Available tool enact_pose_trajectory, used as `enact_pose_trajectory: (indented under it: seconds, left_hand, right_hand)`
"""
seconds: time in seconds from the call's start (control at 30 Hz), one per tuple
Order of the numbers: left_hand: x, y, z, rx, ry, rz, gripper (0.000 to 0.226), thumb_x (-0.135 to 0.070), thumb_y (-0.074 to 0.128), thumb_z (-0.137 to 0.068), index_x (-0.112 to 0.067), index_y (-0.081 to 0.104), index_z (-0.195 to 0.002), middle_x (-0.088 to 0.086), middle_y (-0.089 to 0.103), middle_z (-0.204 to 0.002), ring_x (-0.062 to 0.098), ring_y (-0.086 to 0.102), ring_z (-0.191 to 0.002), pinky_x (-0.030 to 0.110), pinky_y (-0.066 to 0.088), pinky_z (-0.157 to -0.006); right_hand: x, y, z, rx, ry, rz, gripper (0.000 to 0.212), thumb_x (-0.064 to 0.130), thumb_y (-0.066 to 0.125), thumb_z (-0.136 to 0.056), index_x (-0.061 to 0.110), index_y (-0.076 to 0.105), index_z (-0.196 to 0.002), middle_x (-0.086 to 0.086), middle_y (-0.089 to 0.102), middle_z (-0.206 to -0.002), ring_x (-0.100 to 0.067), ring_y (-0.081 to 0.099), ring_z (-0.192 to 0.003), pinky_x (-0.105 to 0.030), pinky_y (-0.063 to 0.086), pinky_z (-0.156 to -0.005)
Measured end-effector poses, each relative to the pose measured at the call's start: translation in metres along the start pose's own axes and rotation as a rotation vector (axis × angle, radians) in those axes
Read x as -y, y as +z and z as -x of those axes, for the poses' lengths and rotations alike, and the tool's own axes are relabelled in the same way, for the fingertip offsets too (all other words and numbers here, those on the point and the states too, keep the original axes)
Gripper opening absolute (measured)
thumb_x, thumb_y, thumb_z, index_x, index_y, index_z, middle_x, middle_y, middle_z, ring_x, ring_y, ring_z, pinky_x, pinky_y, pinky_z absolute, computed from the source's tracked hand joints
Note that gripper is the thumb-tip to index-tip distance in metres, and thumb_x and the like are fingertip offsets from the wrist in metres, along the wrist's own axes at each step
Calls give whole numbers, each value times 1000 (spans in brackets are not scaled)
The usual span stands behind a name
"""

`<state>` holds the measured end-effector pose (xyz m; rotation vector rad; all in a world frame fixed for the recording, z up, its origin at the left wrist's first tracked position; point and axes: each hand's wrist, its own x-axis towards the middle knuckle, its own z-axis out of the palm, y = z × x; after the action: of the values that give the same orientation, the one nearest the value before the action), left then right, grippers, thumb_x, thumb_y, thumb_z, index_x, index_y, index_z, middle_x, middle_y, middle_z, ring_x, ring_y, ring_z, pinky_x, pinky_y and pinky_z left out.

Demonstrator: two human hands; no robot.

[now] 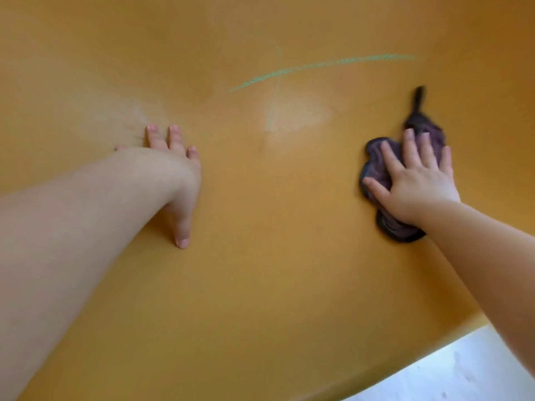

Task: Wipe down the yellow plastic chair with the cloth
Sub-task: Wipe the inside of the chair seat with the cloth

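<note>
The yellow plastic chair (pixel 260 256) fills nearly the whole view, seen from very close. My right hand (pixel 417 178) lies flat with fingers spread on a crumpled dark purple-grey cloth (pixel 376 157), pressing it onto the chair at the right. A thin tail of the cloth points up and away. My left hand (pixel 176 169) rests flat on the chair at centre left, fingers apart, holding nothing. A pale green streak (pixel 318 65) crosses the chair above the hands, and a whitish smudge (pixel 292 117) lies between them.
A strip of white floor (pixel 463 374) shows past the chair's curved edge at the bottom right. Both bare forearms reach in from the lower corners.
</note>
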<state>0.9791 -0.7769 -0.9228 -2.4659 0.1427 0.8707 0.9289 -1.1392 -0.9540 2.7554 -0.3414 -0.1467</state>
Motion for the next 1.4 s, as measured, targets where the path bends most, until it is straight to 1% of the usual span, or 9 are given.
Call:
enact_pose_trajectory:
  seconds: [0.13, 0.27, 0.4, 0.67, 0.87, 1.1, 1.23, 1.3, 1.4]
  left_hand:
    - [-5, -3, 2, 2, -1, -4, 179, -71, 90, -35, -6, -32, -149, 34, -37, -151, 65, -13, -141, 71, 27, -111]
    - [-10, -10, 15, -10, -6, -70, 170, -72, 87, -46, -3, -27, -151, 35, -29, -155, 63, -6, -144, 67, 22, -115]
    - [-6, -21, 28, -88, 48, 4, 154, -76, 85, -44, -19, 0, -160, 16, -9, -166, 44, 14, -150, 62, 33, -113]
    - [1, -38, 7, -312, -85, -54, 163, -94, 67, -38, -20, -14, -158, 13, -26, -163, 42, -9, -152, 71, 13, -114]
    - [17, -59, -14, -337, -152, -27, 177, -90, 74, -26, -21, -28, -153, 18, -46, -152, 44, -25, -148, 72, 11, -114]
    - [14, -62, -19, -236, -118, 68, 181, -77, 86, -29, -17, -34, -149, 19, -58, -139, 49, -37, -141, 72, 21, -113]
    - [6, -65, -25, -198, -127, 61, 183, -70, 91, -31, -9, -36, -147, 27, -58, -136, 55, -35, -138, 70, 27, -111]
    - [6, -66, -29, -190, -125, 73, 183, -69, 92, -31, -6, -37, -145, 29, -58, -135, 57, -34, -138, 70, 29, -111]
    - [7, -63, -31, -202, -108, 78, 184, -71, 91, -30, -6, -37, -145, 28, -58, -135, 58, -34, -138, 70, 29, -111]
  right_hand:
    - [70, 2, 11, 67, 132, -118, 96, 81, 9, -89, 21, -1, -163, -24, -12, -167, -45, -14, -153, -67, -5, -119]
    - [169, -19, 89, 104, -371, -347, 85, 74, 16, -96, 27, -7, -163, -16, -18, -168, -39, -21, -153, -59, -10, -122]
    - [162, -24, 138, 125, -667, -355, 83, 73, 21, -96, 31, -9, -162, -9, -23, -167, -31, -26, -153, -52, -15, -123]
    - [-46, 2, -23, -138, 45, 122, 102, 82, 0, -85, 17, 9, -164, -25, -6, -168, -44, -8, -155, -60, -3, -123]
    - [18, -16, -101, -329, 270, -153, 100, 75, 21, -93, 5, 7, -162, -31, -5, -165, -48, -9, -153, -62, -1, -123]
    - [175, -23, -71, -247, -303, -404, 89, 69, 15, -98, 12, -12, -161, -26, -25, -163, -45, -22, -151, -58, -7, -124]
    - [157, -7, -21, -194, -775, -262, 88, 71, 17, -97, 17, -5, -162, -19, -23, -165, -37, -26, -152, -52, -9, -125]
    - [112, 6, -33, -233, -798, -175, 90, 76, 14, -95, 18, 0, -163, -16, -14, -167, -36, -18, -154, -49, -6, -125]
    - [29, 1, -90, -342, -474, -15, 100, 81, 7, -91, 11, 19, -162, -24, 6, -167, -42, 3, -156, -54, 6, -125]
